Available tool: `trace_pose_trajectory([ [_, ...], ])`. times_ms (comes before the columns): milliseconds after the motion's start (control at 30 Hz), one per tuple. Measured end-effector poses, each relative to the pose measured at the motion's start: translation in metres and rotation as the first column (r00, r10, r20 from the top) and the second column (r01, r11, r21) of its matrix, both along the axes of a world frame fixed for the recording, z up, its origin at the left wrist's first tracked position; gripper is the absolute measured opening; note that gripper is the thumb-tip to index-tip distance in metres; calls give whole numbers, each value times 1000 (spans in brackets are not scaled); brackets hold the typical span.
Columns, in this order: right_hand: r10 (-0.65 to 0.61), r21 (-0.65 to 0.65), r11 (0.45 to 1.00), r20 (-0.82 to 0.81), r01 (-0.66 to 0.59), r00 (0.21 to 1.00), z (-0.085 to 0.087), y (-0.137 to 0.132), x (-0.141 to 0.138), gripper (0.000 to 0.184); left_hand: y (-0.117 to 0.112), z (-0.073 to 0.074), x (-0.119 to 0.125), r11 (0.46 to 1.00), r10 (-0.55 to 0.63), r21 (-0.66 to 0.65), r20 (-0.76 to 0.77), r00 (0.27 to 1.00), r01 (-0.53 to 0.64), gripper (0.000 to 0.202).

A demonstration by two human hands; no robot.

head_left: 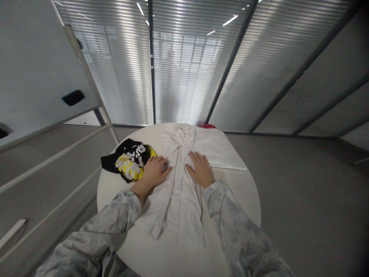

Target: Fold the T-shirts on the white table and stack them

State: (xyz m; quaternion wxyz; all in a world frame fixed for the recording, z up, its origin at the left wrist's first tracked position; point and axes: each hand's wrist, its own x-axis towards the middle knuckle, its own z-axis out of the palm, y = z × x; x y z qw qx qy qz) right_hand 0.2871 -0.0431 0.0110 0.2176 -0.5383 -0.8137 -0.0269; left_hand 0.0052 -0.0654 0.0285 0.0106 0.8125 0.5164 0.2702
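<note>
A: Grip entry, both hands?

B: Left hand [154, 171] lies palm down, fingers loosely spread, clasping nothing. Right hand [200, 169] is the same: flat, fingers extended, nothing pinched. Both press on the white garment [181, 204].

A: Position of the garment?

B: Spread lengthwise down the middle of the round white table [245, 196], running from the near edge to the far edge. Its far end is bunched into a twisted fold. The hands sit side by side about midway along it, left hand on the left flap, right hand just right of the centre fold.

A: Neighbouring items?

B: A black and yellow printed garment [128, 159], crumpled, lies just beside the left hand, touching or nearly touching it; I cannot tell which. A folded white cloth [223, 152] lies flat to the right, its edge close to the right hand. A small red object [206, 125] shows at the far table rim, mostly hidden.

A: Surroundings?

B: A whiteboard on a stand [34, 57] to the left; a glass wall with blinds [187, 77] behind the table. Grey patterned sleeves [239, 231] cover both forearms.
</note>
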Motion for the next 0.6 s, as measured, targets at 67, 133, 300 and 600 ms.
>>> trace_pose_trajectory([
  [67,7,4,1000,13,-8,1000,3,-1,-3,62,0,3,-1,1000,0,10,-39,999,0,29],
  [133,15,7,1000,26,-15,1000,6,-2,-7,61,-1,5,-3,1000,0,18,-71,997,1,33],
  [300,76,3,997,70,-76,995,13,-9,-21,53,-3,8,-6,998,-10,59,-90,996,15,39],
  [600,229,-25,973,124,-228,965,13,-18,-41,52,-8,11,-10,983,-170,60,-50,984,173,47],
])
